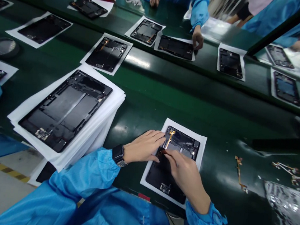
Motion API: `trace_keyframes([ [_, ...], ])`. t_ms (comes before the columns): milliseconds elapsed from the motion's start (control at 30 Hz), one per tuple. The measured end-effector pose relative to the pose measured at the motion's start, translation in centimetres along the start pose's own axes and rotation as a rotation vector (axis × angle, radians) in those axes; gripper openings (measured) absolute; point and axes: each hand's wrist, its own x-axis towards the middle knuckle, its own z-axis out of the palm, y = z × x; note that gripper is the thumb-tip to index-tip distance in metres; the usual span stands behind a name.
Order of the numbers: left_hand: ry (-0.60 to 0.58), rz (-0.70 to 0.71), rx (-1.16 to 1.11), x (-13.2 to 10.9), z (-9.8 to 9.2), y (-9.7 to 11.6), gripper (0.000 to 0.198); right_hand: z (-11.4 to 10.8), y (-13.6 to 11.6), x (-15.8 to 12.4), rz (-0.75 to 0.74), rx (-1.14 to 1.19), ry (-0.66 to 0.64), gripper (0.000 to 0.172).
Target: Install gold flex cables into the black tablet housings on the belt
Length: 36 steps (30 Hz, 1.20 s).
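Note:
A black tablet back housing [170,172] lies on a white sheet [200,158] in front of me. An orange flex cable [170,139] runs along its upper left side. My left hand [144,146] rests across the left edge of the housing, fingers stretched out and thumb apart, beside the cable. With thumb and fingertips pinched together, my right hand [188,173] grips the lower, brownish end of the flex cable near the housing's left edge. The fingers partly hide that end.
On my left stands a stack of white sheets [108,122] topped by another housing [66,110]. Loose flex cables [238,171] and a clear plastic bag [288,204] lie right. Housings on sheets line the green bench [152,91]; a co-worker's hand [197,38] touches one opposite.

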Motion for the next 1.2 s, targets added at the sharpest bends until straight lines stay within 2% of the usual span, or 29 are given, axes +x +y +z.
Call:
trace_keyframes([
  [100, 0.002, 0.009, 0.013, 0.0, 0.0, 0.0, 0.082, -0.4, 0.5, -0.7, 0.016, -0.027, 0.018, 0.02],
  [200, 0.008, 0.004, 0.009, 0.0, 0.0, 0.0, 0.081, -0.2, 0.5, -0.8, -0.001, -0.091, -0.047, 0.022],
  [500, 0.011, -0.002, -0.019, -0.2, 0.2, -0.1, 0.082, 0.7, -1.1, 1.1, -0.039, -0.159, -0.104, 0.026],
  [600, -0.003, 0.013, -0.022, -0.4, -0.3, -0.2, 0.082, 0.7, -0.8, 1.3, 0.022, 0.038, -0.042, 0.023],
  [667, 0.002, 0.001, -0.028, 0.2, -0.7, -0.5, 0.072, 0.5, -0.1, 1.2, 0.132, 0.328, 0.114, 0.018],
  [733, 0.049, -0.049, -0.009, 2.1, -1.1, -1.0, 0.052, 0.1, 0.8, 0.9, 0.291, 0.678, 0.303, 0.016],
  [800, 0.083, -0.1, 0.066, 5.1, -1.2, -1.5, 0.036, -0.6, 2.2, 0.5, 0.437, 0.971, 0.403, 0.02],
  [867, 0.032, -0.121, 0.177, 8.6, -1.0, -1.9, 0.031, -1.8, 4.5, -0.3, 0.514, 1.085, 0.403, 0.026],
  [933, -0.067, -0.112, 0.257, 11.8, -0.6, -2.3, 0.029, -3.4, 7.8, -1.7, 0.578, 0.939, 0.46, 0.031],
  [1033, -0.196, -0.037, 0.291, 14.4, -0.1, -2.7, 0.013, -5.8, 14.3, -4.5, 0.804, 0.369, 0.722, 0.042],
  [1100, -0.258, 0.023, 0.32, 15.2, 0.0, -3.1, 0.011, -6.7, 18.3, -6.3, 0.95, 0.182, 0.658, 0.048],
  [1200, -0.28, 0.043, 0.404, 17.0, -0.8, -4.6, 0.006, -6.8, 22.1, -7.8, 0.975, 0.169, 0.603, 0.04],
])
